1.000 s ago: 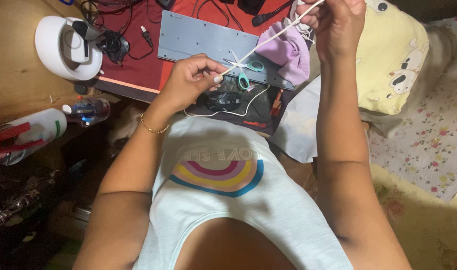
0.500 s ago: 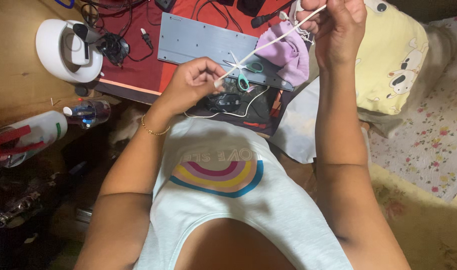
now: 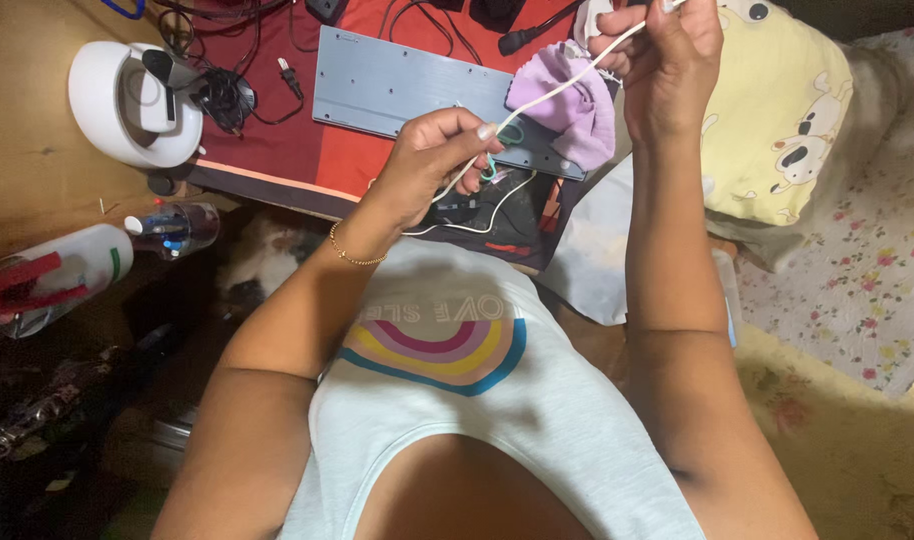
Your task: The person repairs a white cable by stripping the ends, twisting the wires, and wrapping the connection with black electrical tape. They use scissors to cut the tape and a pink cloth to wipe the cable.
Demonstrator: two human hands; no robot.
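- Above the near edge of a red mat (image 3: 307,150), I see my left hand (image 3: 432,165) raised, fingers curled narrow and pinched on a white cord (image 3: 547,100), with a gold bracelet (image 3: 355,255) at the wrist.
- The same hand also grips something small with teal loops (image 3: 502,150); I cannot tell what it is.
- My right hand (image 3: 662,65) is higher, at the top edge of the view, fingers closed on the other end of the cord, so the cord runs taut and slanted between both hands.
- A thinner white wire (image 3: 487,215) hangs in a loop below the left hand.
- Under the cord, a grey metal panel (image 3: 397,85) lies flat on the mat, and a crumpled lilac cloth (image 3: 572,100) rests on the panel's right end.
- On the mat's left edge sits a round white device (image 3: 127,105) with a black cable (image 3: 222,95) beside it.
- Left of the mat, on the brown surface, lie a small clear bottle (image 3: 177,228) and a white bottle with a red part (image 3: 47,280).
- To the right lies a yellow pillow (image 3: 787,120) printed with dogs, on a floral sheet (image 3: 867,260).
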